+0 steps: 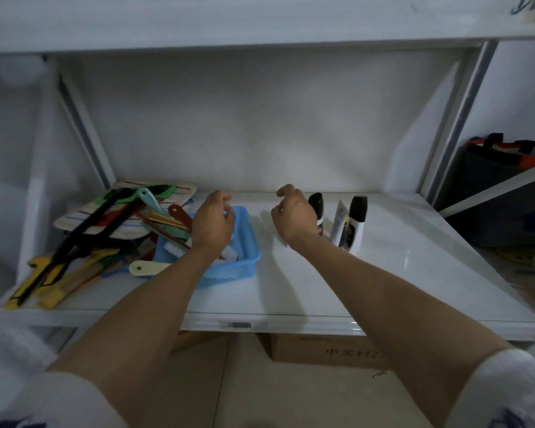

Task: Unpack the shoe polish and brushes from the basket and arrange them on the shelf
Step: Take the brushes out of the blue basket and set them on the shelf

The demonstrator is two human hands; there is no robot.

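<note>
Left hand: the left hand [212, 223] hangs over the blue basket [244, 267], fingers loosely curled downward; whether they already touch anything inside is hidden by the hand itself, so its grip cannot be told.
Right hand: the right hand [292, 216] hovers above the bare shelf, fingers loosely curled and holding nothing.
Done so far: three polish items stand upright just to the right of the right hand: a black-capped bottle [317, 211] partly behind it, a slim tube [337, 223] next, then a white bottle with a black cap [357, 223] farthest out (they look placed, so the polish seems dealt with).
Left to do: a white-bristled brush [175, 249] leans over the basket's rim on the left hand's outer side, and more bristles [229, 253] show under that wrist; the brushes appear yet to be moved.
Surface: the shelf [414, 273] is glossy white, with open room beyond the bottles and between the two hands.
Beside the basket: a heap of coloured shoehorns [74, 273] and a striped cloth [105, 211] lies left of the left hand.
Room: white shelving uprights, a dark bag [501, 162] in the next bay, a cardboard box [322, 347] on the floor below.
</note>
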